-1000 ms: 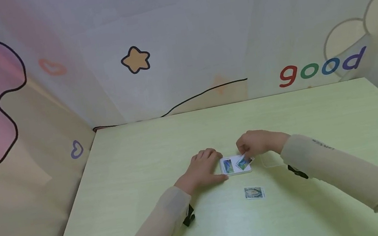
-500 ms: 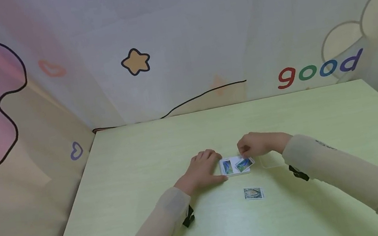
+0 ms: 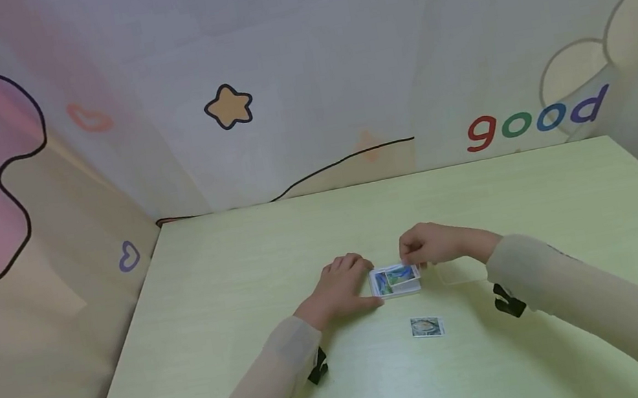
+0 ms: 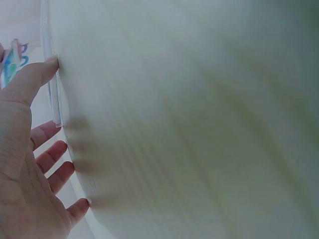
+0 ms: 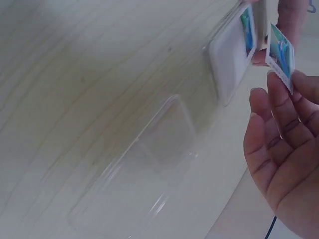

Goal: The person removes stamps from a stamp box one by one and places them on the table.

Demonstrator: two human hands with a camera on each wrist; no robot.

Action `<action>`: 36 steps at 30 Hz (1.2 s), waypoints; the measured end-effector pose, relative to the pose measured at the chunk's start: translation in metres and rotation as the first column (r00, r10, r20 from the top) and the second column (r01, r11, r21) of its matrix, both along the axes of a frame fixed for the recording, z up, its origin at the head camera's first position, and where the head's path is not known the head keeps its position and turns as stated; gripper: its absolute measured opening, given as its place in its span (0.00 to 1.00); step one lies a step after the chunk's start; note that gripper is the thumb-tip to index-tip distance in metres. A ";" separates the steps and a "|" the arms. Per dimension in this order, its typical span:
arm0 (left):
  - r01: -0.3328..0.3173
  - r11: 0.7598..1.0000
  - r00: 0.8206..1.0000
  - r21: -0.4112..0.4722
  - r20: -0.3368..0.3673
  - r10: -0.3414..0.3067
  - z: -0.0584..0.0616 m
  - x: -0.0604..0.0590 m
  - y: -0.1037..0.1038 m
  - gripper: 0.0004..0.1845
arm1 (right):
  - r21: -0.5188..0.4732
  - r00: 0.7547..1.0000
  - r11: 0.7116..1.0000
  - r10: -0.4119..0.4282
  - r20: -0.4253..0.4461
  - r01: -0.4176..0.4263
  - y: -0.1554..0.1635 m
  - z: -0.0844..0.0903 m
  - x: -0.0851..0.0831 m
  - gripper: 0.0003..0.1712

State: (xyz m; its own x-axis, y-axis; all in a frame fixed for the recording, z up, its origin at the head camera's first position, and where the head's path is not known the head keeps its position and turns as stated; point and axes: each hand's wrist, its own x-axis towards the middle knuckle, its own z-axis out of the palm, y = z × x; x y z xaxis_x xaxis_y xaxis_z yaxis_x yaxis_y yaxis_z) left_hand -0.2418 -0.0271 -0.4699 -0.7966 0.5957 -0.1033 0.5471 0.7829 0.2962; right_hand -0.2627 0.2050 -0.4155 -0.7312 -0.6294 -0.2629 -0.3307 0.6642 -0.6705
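My left hand (image 3: 341, 287) lies spread on the table, thumb and fingertips at the left end of a shallow clear box (image 3: 399, 293) with a white inside. In the left wrist view its thumb (image 4: 35, 77) touches the box's edge. Above the box my right hand (image 3: 434, 243) pinches a small blue-green stamp (image 5: 281, 52) with a white, toothed border between thumb and fingertips. That stamp is tilted up, held just off the white surface in the right wrist view. Another blue-green stamp (image 3: 383, 284) lies in the box's left part.
A transparent plastic lid (image 5: 134, 169) lies flat on the table to the right of the box. Nearer the person lies a loose grey-toned stamp (image 3: 427, 326). Printed cloth walls (image 3: 306, 76) stand behind and beside the pale table (image 3: 274, 234).
The pinched stamp has turned from slanted to nearly level with the box and shifted slightly left toward the other stamp. My left hand stays in place.
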 end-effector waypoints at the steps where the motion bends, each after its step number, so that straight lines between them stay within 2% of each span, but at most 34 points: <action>1: -0.002 1.000 1.000 0.000 0.002 0.002 0.000 0.000 0.000 0.33 | -0.012 1.000 1.000 0.000 -0.014 0.000 -0.001 0.001 0.001 0.05; 7: -0.008 1.000 1.000 0.002 0.013 0.008 0.000 0.000 0.001 0.33 | -0.049 0.997 0.998 -0.042 -0.072 0.039 -0.001 0.005 0.004 0.05; 13: -0.003 1.000 1.000 -0.005 0.002 0.003 -0.004 0.000 0.001 0.34 | -0.058 0.996 0.996 -0.077 -0.038 0.075 0.003 0.009 0.009 0.06; 21: -0.007 1.000 1.000 -0.001 0.003 0.007 -0.003 -0.001 0.001 0.34 | -0.100 0.994 0.989 -0.105 0.010 0.106 0.012 0.018 0.021 0.06; 28: 0.005 1.000 1.000 0.000 -0.001 -0.005 -0.003 0.000 0.000 0.33 | -0.151 0.994 0.983 -0.094 0.061 0.103 0.020 0.019 0.033 0.06; 36: 0.003 1.000 1.000 0.005 -0.001 -0.003 -0.004 -0.001 0.000 0.33 | -0.112 0.987 0.985 -0.123 0.101 0.134 0.023 0.019 0.041 0.06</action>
State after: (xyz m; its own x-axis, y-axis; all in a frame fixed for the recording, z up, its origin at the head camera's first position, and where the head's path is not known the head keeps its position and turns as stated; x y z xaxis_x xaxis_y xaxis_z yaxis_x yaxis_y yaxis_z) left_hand -0.2426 -0.0269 -0.4735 -0.7946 0.5990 -0.0994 0.5501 0.7794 0.2998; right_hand -0.2221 0.2283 -0.3965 -0.7837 -0.5627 -0.2630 -0.1800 0.6111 -0.7708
